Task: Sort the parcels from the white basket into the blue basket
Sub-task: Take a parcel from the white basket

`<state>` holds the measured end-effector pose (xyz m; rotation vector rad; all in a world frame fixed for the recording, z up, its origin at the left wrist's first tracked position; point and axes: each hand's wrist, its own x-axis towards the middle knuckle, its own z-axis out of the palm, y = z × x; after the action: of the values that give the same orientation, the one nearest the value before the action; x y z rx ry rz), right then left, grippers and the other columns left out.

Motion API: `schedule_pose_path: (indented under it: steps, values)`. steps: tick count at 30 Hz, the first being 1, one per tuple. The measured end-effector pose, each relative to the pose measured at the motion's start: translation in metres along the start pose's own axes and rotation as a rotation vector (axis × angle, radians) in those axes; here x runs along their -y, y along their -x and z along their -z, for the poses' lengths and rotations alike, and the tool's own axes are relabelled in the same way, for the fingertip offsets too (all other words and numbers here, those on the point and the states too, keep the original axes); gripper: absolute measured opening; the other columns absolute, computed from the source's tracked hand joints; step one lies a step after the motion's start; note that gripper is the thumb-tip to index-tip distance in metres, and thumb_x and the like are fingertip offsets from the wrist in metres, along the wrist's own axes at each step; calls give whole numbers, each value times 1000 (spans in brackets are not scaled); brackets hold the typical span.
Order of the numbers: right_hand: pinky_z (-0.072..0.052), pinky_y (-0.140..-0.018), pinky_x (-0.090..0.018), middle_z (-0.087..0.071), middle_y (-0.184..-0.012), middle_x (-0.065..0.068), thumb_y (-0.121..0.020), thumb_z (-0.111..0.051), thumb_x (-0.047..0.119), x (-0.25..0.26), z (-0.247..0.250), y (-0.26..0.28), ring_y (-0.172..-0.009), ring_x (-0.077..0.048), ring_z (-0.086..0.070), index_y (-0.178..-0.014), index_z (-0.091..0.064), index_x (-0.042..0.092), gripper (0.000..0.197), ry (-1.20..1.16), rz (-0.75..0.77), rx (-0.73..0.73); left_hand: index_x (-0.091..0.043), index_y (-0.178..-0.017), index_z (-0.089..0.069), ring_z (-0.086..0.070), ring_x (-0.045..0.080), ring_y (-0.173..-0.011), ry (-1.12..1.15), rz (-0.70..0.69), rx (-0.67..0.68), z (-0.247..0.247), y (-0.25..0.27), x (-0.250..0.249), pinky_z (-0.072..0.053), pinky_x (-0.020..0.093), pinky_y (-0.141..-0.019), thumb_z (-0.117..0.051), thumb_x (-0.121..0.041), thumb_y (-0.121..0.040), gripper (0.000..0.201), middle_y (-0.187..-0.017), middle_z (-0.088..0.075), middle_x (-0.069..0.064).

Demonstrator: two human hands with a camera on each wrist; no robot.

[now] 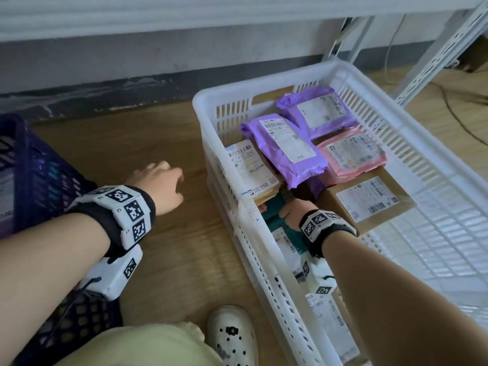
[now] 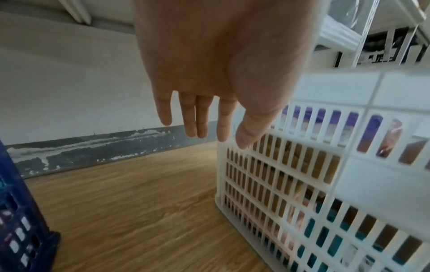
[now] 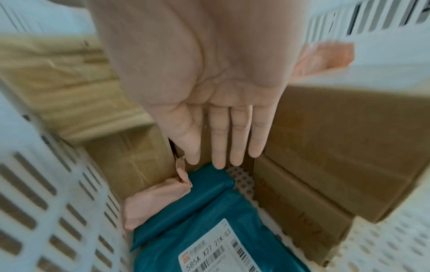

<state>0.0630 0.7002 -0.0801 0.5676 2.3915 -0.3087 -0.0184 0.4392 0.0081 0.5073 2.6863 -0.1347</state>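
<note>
right hand [image 3: 204, 88] fingers [image 3: 218, 145] straight, together, above teal plastic mailer parcel [image 3: 197, 217] in white slatted plastic basket [image 1: 264, 83]; left hand [image 2: 221, 60] fingers relaxed, holding nothing.

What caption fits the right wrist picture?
Open right hand reaches down toward a teal parcel between cardboard boxes.

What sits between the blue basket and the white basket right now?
Bare wood floor, with the open left hand above it, holding nothing; head and left wrist views show this.
</note>
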Motion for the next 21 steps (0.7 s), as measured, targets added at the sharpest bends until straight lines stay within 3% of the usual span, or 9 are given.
schedule_pose_path:
  steps: [9,15,21]
  values:
    - [-45,-100,-36,-61,-124,-11,-92,-47,18,29,95,119,-117,-28,-55,-122,-63,12,35,-120,71,-306,-28,-132,-43,-35,24,-131,36,17,-161,68,83,19,-34,39,-103,-48,-32,-91,41,-144,-35,1]
    - [-41,-105,-34,-47,-143,-4,-94,-43,13,110,139,228,-129,-26,-46,-135,-53,19,42,1,251,-488,-28,-132,-43,-36,25,-132,82,42,-308,114,156,53,-38,39,-101,-49,-32,-91,42,-144,-35,3]
    - [-43,-101,-35,-57,-131,-9,-93,-46,18,211,144,304,-121,-27,-53,-128,-58,17,37,75,447,-559,-27,-126,-48,-45,25,-121,114,128,-438,139,235,125,-42,37,-96,-49,-35,-90,36,-132,-43,3]
